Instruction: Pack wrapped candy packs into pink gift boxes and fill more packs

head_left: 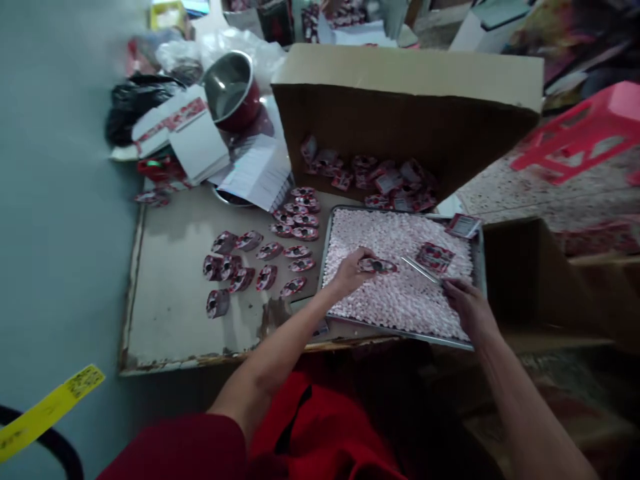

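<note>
My left hand (354, 272) is closed around a small red printed packet (378, 266) with a dark spot in its upper face. It holds the packet over a metal tray (327, 240) filled with small pale pink pellets (390, 233). In my right hand (467, 303) is a slim silvery metal tool (421, 269), pointing toward the packet; its exact kind is unclear. Flat on the pellets lies a red printed packet (435, 257). Another flat packet (463, 225) rests at the tray's far right corner.
Several similar packets (267, 277) stand on the worn table (170, 293) left of the tray. Behind it, a cardboard box (410, 73) holds many more. A metal pot (231, 93) and white sheets (257, 170) sit at the back left. To the right is a red plastic stool (590, 127).
</note>
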Demonstrator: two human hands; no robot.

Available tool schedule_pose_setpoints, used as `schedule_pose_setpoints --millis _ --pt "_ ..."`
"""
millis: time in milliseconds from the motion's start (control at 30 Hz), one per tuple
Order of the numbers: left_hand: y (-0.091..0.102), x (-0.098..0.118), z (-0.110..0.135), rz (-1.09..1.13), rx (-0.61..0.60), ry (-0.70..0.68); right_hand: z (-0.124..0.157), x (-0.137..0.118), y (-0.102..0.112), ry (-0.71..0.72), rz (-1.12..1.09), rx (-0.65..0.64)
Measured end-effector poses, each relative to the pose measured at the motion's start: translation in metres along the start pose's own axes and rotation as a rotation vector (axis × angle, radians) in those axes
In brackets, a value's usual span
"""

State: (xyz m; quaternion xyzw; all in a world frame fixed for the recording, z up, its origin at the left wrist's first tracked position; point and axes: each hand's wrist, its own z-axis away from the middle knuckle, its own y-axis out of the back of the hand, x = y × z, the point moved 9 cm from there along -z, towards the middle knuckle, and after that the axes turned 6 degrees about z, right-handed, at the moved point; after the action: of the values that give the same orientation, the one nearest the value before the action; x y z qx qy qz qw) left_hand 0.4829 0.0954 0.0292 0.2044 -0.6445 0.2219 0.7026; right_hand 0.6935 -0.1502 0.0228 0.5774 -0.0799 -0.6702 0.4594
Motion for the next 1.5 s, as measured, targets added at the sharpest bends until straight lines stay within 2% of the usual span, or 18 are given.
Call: schedule_pose_setpoints --millis 67,100,167,233,300,400,467,533,600,667,800,933,1033,1100,1200,1300,1400,1500 --pt "0.007 0.003 0.019 0.021 0.053 0.004 -0.003 0.022 -0.036 -0.059 -0.141 -0.091" --pt "0.018 0.006 0.033 0.018 0.1 0.008 -0.002 0.023 -0.05 -0.045 -0.124 -0.124" --pt "0.051 0.011 0.073 -0.026 0.228 0.029 0.001 0.009 -0.061 0.106 0.069 -0.134" --pt "0.094 0.015 0.128 -0.086 0.38 0.063 0.01 -0.009 -0.057 0.31 0.348 -0.066" --pt "0.141 0.017 0.192 -0.141 0.566 0.091 0.026 -0.017 -0.043 0.472 0.561 0.04" --pt "0.203 0.018 0.293 -0.196 0.884 0.112 0.057 -0.005 -0.027 0.535 0.655 0.13" --pt "0.236 0.012 0.351 -0.225 1.072 0.145 0.085 0.006 -0.032 0.524 0.619 0.108" --pt "0.267 0.004 0.396 -0.243 1.248 0.174 0.119 0.006 -0.057 0.546 0.518 -0.002" --pt "0.297 -0.007 0.427 -0.234 1.402 0.186 0.159 -0.014 -0.098 0.625 0.404 -0.154" --pt "0.326 -0.022 0.44 -0.203 1.49 0.2 0.195 -0.053 -0.144 0.727 0.321 -0.273" --pt "0.373 -0.053 0.437 -0.146 1.54 0.233 0.24 -0.16 -0.247 0.907 0.225 -0.495" --pt "0.403 -0.083 0.427 -0.103 1.545 0.278 0.251 -0.255 -0.358 1.049 0.387 -0.708" --pt "0.418 -0.1 0.42 -0.118 1.506 0.285 0.248 -0.301 -0.424 1.162 0.631 -0.754" --pt "0.425 -0.109 0.417 -0.139 1.466 0.281 0.247 -0.32 -0.46 1.247 0.79 -0.776" --pt "0.429 -0.125 0.417 -0.147 1.432 0.294 0.247 -0.331 -0.502 1.35 0.99 -0.831" --pt "0.425 -0.138 0.419 -0.164 1.401 0.315 0.247 -0.33 -0.526 1.401 1.115 -0.832" --pt "0.419 -0.145 0.422 -0.18 1.398 0.314 0.249 -0.324 -0.531 1.406 1.181 -0.772" --pt "0.418 -0.144 0.423 -0.201 1.396 0.314 0.26 -0.31 -0.523 1.365 1.245 -0.731"
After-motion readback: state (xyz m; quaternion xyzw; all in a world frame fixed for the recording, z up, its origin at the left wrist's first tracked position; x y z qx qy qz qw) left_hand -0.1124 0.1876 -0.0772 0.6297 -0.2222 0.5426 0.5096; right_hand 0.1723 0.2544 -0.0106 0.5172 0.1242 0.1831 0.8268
